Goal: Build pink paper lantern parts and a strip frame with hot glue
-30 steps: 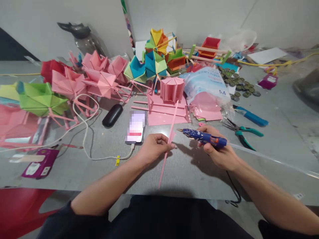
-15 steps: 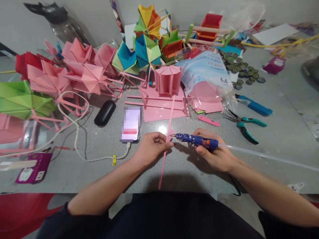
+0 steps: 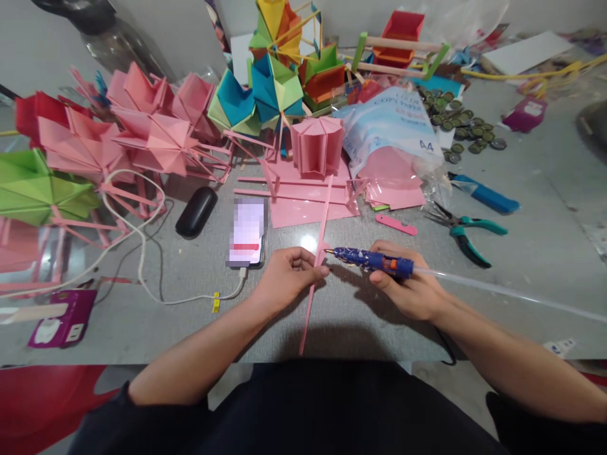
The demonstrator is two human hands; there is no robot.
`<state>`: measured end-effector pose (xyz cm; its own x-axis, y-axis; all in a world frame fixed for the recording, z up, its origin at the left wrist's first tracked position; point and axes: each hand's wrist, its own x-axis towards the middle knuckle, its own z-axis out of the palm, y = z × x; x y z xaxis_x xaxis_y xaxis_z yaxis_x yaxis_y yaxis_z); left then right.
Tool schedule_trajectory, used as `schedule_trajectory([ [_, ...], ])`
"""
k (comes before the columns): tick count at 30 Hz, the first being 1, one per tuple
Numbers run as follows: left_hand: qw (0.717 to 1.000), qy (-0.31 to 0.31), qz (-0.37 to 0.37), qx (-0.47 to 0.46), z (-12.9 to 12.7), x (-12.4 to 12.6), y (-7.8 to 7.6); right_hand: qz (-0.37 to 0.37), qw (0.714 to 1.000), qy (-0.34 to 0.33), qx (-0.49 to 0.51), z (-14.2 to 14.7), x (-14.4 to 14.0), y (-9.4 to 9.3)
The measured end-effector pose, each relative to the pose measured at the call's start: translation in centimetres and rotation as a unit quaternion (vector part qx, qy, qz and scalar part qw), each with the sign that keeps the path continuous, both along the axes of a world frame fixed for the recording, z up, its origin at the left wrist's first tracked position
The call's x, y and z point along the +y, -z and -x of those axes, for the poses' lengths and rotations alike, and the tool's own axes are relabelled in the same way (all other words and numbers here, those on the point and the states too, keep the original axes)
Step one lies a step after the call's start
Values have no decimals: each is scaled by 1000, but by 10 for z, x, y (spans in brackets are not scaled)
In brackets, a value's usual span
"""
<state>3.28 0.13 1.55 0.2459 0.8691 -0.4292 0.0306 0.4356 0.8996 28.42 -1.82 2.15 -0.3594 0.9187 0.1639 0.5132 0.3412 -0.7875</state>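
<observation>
Between the thumb and fingers of my left hand (image 3: 294, 274) is a long, thin pink strip (image 3: 308, 316), slanting from the table's front up toward a pink folded-paper drum (image 3: 317, 148). A small pink piece sticks out at the strip beside my fingertips. My right hand (image 3: 403, 284) is wrapped round a blue hot glue gun (image 3: 372, 260) with a clear glue stick (image 3: 502, 294) out of its back. The gun's metal nozzle points left, at or very close to the small pink piece; I cannot tell whether they touch.
A phone (image 3: 247, 234) on a white cable and a black case (image 3: 196, 213) lie left of my hands. To the right are a pink folding knife (image 3: 396, 224), pliers (image 3: 467, 230) and a blue cutter (image 3: 490, 193). Folded-paper models (image 3: 156, 142) and a paper bag (image 3: 393, 126) stand behind.
The camera view has shifted slightly. The glue gun's nozzle has come a little closer to the small pink piece; both hands keep their hold.
</observation>
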Motion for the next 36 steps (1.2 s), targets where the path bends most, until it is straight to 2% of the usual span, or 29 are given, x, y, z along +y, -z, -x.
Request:
schedule_trajectory([
  [14,999,18,-35,35,0,0,-1,-32,998,11,-45,-1,-2,4],
  [18,998,26,-46,45,1,1,2,-35,997,18,-73,-4,-3,-1],
  [24,996,59,-38,63,5,5,5,-65,991,33,-113,-36,-23,-11],
  [27,989,98,-45,106,6,7,5,-96,980,90,-151,-64,-49,-7],
  [30,977,142,-54,152,7,7,2,-90,952,200,-213,-97,-84,5],
  [33,963,181,-63,188,6,5,-1,-43,890,326,-316,-136,-114,21],
  [36,951,203,-72,220,5,4,-5,-4,829,410,-381,-181,-127,34],
])
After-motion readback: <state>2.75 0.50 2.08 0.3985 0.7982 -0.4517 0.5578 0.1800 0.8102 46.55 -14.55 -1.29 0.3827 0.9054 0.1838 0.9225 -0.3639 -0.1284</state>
